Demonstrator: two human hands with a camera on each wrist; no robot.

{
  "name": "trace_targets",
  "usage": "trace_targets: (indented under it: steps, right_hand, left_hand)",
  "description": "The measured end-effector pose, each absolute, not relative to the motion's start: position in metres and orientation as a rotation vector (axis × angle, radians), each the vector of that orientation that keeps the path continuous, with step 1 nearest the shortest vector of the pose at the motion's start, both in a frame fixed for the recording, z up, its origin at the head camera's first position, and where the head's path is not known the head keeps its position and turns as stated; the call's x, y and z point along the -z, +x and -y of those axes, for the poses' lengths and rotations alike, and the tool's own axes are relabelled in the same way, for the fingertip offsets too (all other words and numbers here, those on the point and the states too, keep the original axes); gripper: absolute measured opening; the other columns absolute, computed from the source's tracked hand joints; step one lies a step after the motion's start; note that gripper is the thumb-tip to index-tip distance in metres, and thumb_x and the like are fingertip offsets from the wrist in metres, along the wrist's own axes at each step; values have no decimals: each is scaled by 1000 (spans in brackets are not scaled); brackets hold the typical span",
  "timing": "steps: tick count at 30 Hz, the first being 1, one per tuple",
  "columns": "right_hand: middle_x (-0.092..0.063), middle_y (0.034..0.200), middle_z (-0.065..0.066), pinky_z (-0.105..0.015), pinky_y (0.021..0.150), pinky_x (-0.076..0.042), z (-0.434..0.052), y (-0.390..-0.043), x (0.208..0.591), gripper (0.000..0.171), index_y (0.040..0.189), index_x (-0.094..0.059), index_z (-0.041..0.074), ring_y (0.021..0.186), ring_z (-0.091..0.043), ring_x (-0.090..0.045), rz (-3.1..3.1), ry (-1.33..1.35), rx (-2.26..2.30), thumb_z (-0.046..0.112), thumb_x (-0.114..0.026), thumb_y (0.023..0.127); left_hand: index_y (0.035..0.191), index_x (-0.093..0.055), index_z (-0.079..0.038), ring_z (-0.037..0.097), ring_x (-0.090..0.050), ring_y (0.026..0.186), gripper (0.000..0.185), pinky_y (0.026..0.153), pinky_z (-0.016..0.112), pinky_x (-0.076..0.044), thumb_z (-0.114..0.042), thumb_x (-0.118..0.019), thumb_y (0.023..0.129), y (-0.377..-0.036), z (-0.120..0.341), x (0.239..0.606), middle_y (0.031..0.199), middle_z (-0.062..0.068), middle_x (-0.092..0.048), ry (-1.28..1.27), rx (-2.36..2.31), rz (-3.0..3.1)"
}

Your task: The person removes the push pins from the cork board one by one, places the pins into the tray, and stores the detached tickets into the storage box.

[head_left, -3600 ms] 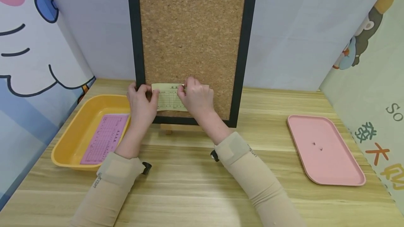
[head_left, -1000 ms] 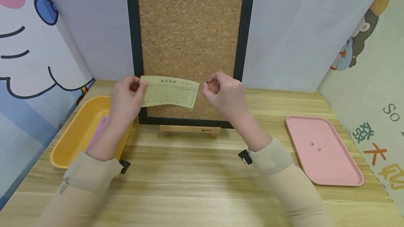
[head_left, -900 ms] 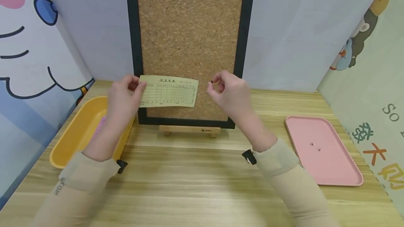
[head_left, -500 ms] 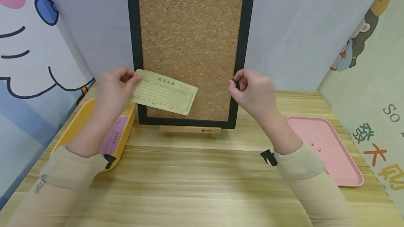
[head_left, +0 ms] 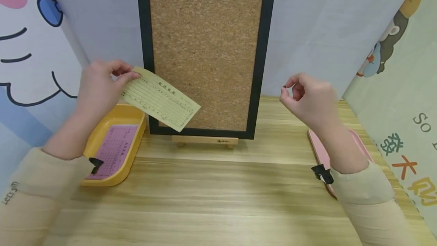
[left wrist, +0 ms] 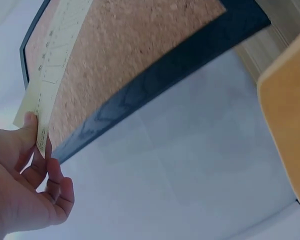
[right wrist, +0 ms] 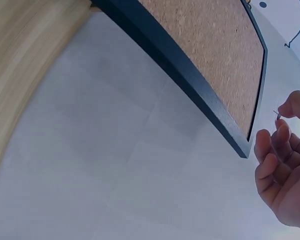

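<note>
My left hand [head_left: 99, 86] pinches the top left corner of a yellow printed slip [head_left: 159, 99], which hangs tilted in the air over the cork board's [head_left: 205, 52] left frame and above the yellow tray [head_left: 92, 143]. In the left wrist view the slip [left wrist: 55, 65] runs up from thumb and fingers [left wrist: 37, 150]. My right hand [head_left: 307, 100] is raised right of the board, above the pink tray [head_left: 317, 147], with thumb and forefinger pinching a small push pin [head_left: 283, 86]. The right wrist view shows the pin [right wrist: 277, 114] at the fingertips [right wrist: 285, 125].
The cork board in its black frame stands on a small wooden easel [head_left: 205, 139] at the back of the wooden table [head_left: 211, 200]. A pink printed slip [head_left: 114, 151] lies in the yellow tray. Patterned panels wall in the left, back and right sides.
The slip has come off the board. My left hand carried it up and left, tilting it. My right hand moved right with the pin, from the board to above the pink tray.
</note>
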State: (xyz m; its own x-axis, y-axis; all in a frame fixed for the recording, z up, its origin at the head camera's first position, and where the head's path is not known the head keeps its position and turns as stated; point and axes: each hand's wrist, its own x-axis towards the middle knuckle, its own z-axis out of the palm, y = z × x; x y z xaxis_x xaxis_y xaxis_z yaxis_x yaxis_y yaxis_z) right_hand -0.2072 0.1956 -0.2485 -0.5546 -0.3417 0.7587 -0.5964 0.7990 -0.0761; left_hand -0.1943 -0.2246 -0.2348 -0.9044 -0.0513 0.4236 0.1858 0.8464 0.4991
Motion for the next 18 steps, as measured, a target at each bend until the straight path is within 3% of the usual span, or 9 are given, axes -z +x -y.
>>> trace_targets:
  steps: [4,10,18]
  right_hand:
    - [-51,56,-4,-21,47,-27,-213,-203,244,9,79,-63,2,49,-11,-40,2226,663,-379,10,-65,78]
    - [-51,56,-2,-12,53,-28,-239,-201,245,6,78,-63,1,53,-9,-43,2195,689,-407,5,-66,75]
    - [-50,56,-3,-9,55,-29,-271,-198,253,7,76,-62,0,58,14,-35,2225,619,-469,6,-65,74]
  left_hand:
    - [106,-68,-1,32,-44,98,29,73,34,-31,-26,-61,92,-197,236,230,103,18,-61,-127,757,2623]
    - [111,-67,-5,30,-39,101,31,66,25,-35,-29,-59,93,-203,256,223,108,17,-54,-129,692,2719]
    - [108,-66,-1,37,-36,103,32,70,38,-35,-28,-60,93,-213,279,227,111,20,-49,-193,610,2807]
